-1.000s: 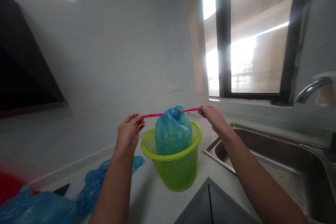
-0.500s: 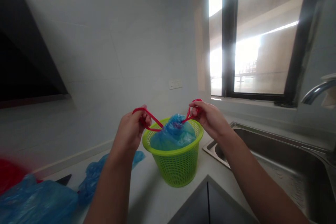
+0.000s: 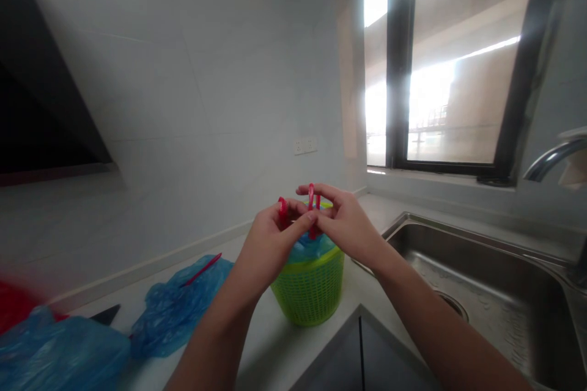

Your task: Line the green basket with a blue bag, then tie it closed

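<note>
My left hand (image 3: 280, 230) is closed on a red drawstring (image 3: 283, 212) looped over its fingers. Close against it, my right hand (image 3: 342, 214) pinches another loop of the same red drawstring, which runs round its fingers. Both hands meet above a green plastic basket (image 3: 308, 290) with mesh sides. Inside the basket sits a blue translucent plastic bag (image 3: 312, 250), gathered at its top under my hands. My fingers and wrists cover much of the bag and the basket's rim.
Left on the counter lies a crumpled blue bag (image 3: 177, 299) with a red string, beside another blue bag (image 3: 62, 351). A steel sink (image 3: 486, 305) with a tap (image 3: 554, 159) is at right. A grey panel (image 3: 362, 354) is in front; a wall socket (image 3: 305, 145) is behind.
My hands have come together from either side of the basket to above its middle. The drawstring loops, pulled apart before, are now bunched between my fingers.
</note>
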A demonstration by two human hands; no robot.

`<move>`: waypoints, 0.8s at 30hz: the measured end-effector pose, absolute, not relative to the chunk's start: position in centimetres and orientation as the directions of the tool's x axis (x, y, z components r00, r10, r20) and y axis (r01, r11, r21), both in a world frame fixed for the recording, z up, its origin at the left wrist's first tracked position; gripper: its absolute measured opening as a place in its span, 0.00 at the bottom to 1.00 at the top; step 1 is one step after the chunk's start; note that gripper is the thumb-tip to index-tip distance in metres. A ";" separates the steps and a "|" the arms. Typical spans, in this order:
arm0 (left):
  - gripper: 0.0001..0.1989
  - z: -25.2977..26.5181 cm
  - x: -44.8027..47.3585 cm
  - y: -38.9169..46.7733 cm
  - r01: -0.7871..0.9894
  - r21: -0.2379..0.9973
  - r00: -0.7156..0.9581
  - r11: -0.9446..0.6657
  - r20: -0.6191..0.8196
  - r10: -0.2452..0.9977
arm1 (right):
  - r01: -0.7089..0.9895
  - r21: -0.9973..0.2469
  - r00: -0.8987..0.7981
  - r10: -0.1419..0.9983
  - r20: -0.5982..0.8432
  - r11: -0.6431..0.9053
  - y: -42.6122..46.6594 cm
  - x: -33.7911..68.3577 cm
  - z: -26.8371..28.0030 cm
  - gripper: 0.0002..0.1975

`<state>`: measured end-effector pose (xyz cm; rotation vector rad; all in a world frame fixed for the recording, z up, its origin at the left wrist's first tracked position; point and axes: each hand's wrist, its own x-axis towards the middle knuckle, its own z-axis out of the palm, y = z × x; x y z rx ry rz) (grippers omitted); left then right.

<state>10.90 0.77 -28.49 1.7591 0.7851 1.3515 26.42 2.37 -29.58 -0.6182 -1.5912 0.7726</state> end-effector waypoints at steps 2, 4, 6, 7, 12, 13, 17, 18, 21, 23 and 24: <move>0.10 -28.8 10.9 1.0 0.025 0.850 0.236 -0.526 0.506 0.830 | 0.065 -0.719 -0.202 0.715 0.670 0.692 2.2 26.4 -29.6 0.17; 0.10 -28.7 10.7 1.2 0.027 0.853 0.205 -0.521 0.506 0.838 | 0.124 -0.662 -0.223 0.671 0.707 0.739 1.9 26.7 -29.4 0.13; 0.10 -28.2 10.7 1.6 0.026 0.863 0.149 -0.505 0.496 0.855 | 0.137 -0.658 -0.233 0.670 0.705 0.741 1.8 27.1 -29.1 0.09; 0.11 -27.7 10.8 1.8 0.023 0.869 0.119 -0.494 0.488 0.865 | 0.134 -0.673 -0.226 0.684 0.694 0.728 1.8 27.3 -28.9 0.09; 0.15 -23.7 11.5 4.6 -0.071 0.915 0.079 -0.396 0.401 0.913 | 0.168 -0.715 -0.004 0.726 0.688 0.678 2.7 28.4 -28.6 0.09; 0.15 -22.8 11.5 5.3 -0.095 0.929 0.102 -0.357 0.366 0.925 | 0.182 -0.718 0.032 0.726 0.687 0.671 2.9 28.6 -28.6 0.09; 0.07 -18.7 11.3 7.5 -0.104 0.951 0.103 -0.291 0.301 0.948 | 0.173 -0.753 0.056 0.757 0.651 0.635 3.2 29.8 -28.5 0.09; 0.06 -17.6 11.2 7.7 -0.095 0.949 0.058 -0.301 0.308 0.950 | 0.148 -0.766 0.046 0.770 0.637 0.625 3.0 30.1 -28.4 0.09; 0.04 -13.6 10.8 7.4 -0.054 0.908 -0.130 -0.416 0.406 0.904 | 0.019 -0.804 0.036 0.803 0.594 0.594 2.4 31.1 -28.1 0.07; 0.01 -10.6 10.3 6.3 0.040 0.826 -0.215 -0.563 0.557 0.802 | -0.051 -0.813 0.063 0.814 0.577 0.580 1.9 31.8 -27.8 0.09; 0.02 -9.2 9.8 5.4 0.116 0.788 -0.276 -0.604 0.610 0.743 | -0.072 -0.814 0.081 0.817 0.571 0.576 1.8 32.2 -27.6 0.10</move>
